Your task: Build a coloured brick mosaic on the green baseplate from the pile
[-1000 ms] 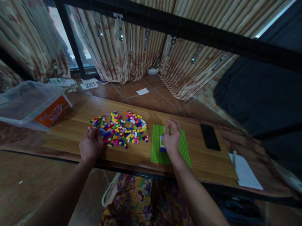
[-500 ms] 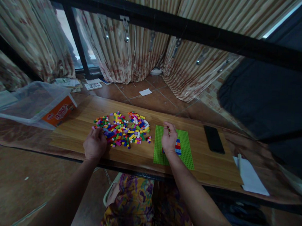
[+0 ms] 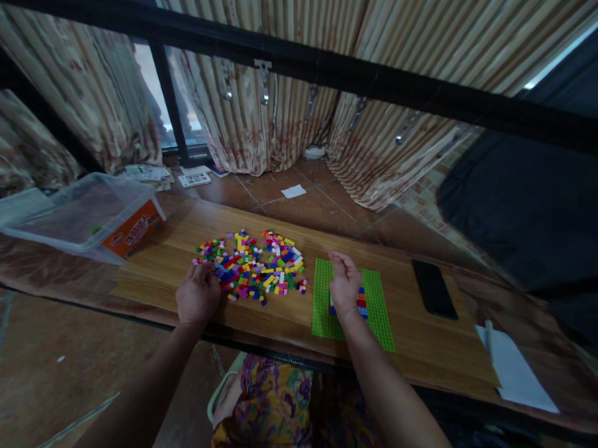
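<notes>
My left hand [image 3: 198,292] is at the left edge of a heap of loose toy bricks [image 3: 257,265], its fingers bent inward and pressed together. Whatever lies between those fingertips is too small to make out. Over a green studded baseplate [image 3: 377,320] hovers my right hand [image 3: 346,283], fingers loosely extended and no brick visible in them. Partly hidden beneath it, a small block of joined red, blue and orange bricks [image 3: 362,305] sits on the plate.
A clear plastic bin [image 3: 88,231] with an orange label stands at the left. To the right lie a black phone [image 3: 433,288] and white paper [image 3: 520,375] with a pen-like stick [image 3: 490,339]. A dark metal bar [image 3: 306,56] crosses in front of the curtains.
The whole view has shifted, so everything appears slightly lower and further right. Both hands stay beside the same things; the right hand's fingers look a little straighter.
</notes>
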A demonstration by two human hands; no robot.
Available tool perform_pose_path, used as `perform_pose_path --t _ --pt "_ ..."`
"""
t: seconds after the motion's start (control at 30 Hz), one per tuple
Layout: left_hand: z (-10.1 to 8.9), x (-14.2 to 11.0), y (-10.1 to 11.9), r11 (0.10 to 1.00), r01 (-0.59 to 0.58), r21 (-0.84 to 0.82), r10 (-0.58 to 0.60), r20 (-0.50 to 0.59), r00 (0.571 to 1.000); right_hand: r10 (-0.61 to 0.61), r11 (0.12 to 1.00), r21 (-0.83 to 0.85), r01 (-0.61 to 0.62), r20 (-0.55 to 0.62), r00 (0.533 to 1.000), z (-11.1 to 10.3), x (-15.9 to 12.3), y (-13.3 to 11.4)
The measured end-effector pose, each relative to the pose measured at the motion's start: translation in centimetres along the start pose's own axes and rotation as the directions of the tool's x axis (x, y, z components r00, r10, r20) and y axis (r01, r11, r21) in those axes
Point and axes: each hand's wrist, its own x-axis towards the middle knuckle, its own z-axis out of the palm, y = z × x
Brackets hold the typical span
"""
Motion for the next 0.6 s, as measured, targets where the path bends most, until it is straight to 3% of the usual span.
perform_pose_path --t 0.33,0.6 --pt "0.3 0.0 -0.4 1.000 -0.026 0.004 0.026 -0.022 0.999 0.094 0.993 0.076 -0.091 -0.031 0.995 0.0 0.1 -0.4" --pt "0.3 0.0 -0.4 1.000 -0.026 0.002 0.026 -0.022 0.999 0.146 0.981 0.140 -0.131 -0.106 0.984 -1.3 1.2 -1.0"
